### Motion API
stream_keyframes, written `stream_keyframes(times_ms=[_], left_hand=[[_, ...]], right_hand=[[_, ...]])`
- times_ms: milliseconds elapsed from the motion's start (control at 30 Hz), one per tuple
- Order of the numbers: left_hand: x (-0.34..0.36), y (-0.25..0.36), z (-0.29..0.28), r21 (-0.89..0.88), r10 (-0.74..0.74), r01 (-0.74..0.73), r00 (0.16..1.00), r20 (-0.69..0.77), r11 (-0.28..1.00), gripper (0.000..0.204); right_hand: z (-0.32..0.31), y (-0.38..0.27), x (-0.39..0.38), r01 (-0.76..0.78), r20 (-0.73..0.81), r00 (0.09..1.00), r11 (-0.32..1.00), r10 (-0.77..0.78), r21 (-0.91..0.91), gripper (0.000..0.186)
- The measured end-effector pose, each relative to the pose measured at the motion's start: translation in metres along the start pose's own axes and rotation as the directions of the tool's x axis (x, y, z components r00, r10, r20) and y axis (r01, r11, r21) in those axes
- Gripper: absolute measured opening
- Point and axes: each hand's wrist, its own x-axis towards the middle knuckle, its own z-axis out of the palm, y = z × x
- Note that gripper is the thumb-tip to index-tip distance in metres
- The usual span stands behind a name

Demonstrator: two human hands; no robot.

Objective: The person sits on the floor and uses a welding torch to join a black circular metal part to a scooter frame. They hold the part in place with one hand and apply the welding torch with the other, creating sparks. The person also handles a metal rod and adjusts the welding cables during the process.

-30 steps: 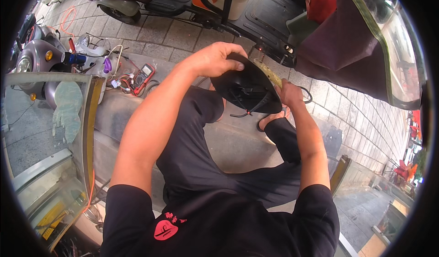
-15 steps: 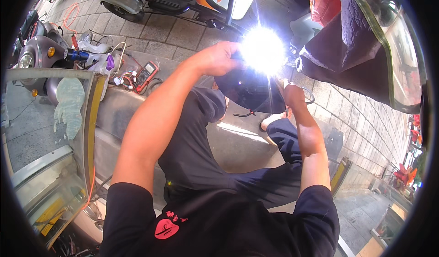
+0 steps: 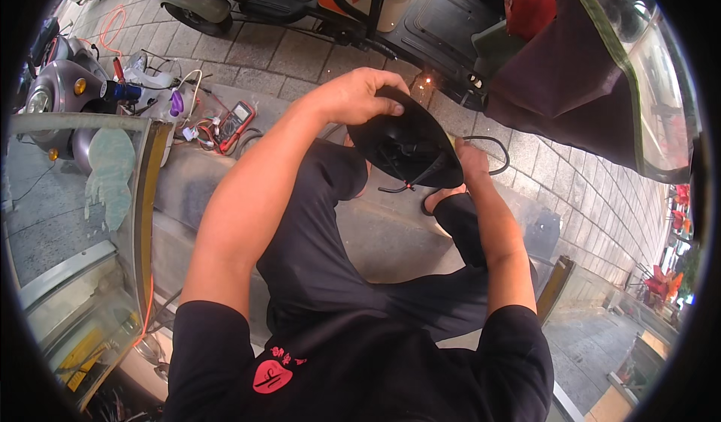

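My left hand (image 3: pixel 368 97) is closed on the upper edge of a black welding mask (image 3: pixel 409 148), thumb on its inner side. The mask is tilted, its hollow inside facing me, with dark straps and fittings in it. To the right, my right hand (image 3: pixel 471 161) is wrapped round what looks like a welding electrode holder, mostly hidden by the fingers and the mask. A dark cable (image 3: pixel 505 155) loops out beside that hand. Just beyond the mask's upper edge, a small orange glow with sparks (image 3: pixel 428 81) shows near the frame of a three-wheeler (image 3: pixel 443 28).
On the left ledge lie a red multimeter (image 3: pixel 239 118), wires and a purple-tipped piece (image 3: pixel 176 103). A grey scooter (image 3: pixel 71 91) stands behind them. Glass-panelled frames (image 3: pixel 143 197) flank me. A dark cover (image 3: pixel 559 110) hangs at the upper right over stone paving (image 3: pixel 578 189).
The blinding white arc light beyond the mask has died down to a small orange glow. The mask's inside now shows clearly. Both hands have stayed almost in place.
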Motion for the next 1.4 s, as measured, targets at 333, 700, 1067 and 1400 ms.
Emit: stream_keyframes(times_ms=[333, 700, 1067, 1400], left_hand=[[-0.001, -0.001, -0.001, -0.005, 0.013, -0.013, 1.000, -0.002, 1.000, 0.024], [-0.002, 0.000, 0.000, -0.021, 0.005, -0.005, 1.000, -0.005, 1.000, 0.023], [-0.001, 0.001, 0.001, -0.038, -0.007, 0.007, 1.000, -0.011, 0.999, 0.023], [-0.001, -0.001, 0.000, -0.010, 0.000, -0.001, 1.000, -0.019, 1.000, 0.029]], right_hand=[[0.061, 0.001, 0.017, -0.021, -0.114, 0.993, 0.999, 0.027, 0.050, 0.032], [0.089, 0.003, 0.020, -0.016, -0.216, 0.976, 0.999, 0.024, 0.038, 0.018], [0.080, 0.001, 0.019, -0.044, -0.169, 0.984, 0.995, 0.059, 0.090, 0.026], [0.102, 0.018, 0.031, 0.010, -0.203, 0.979, 1.000, -0.015, -0.023, 0.040]])
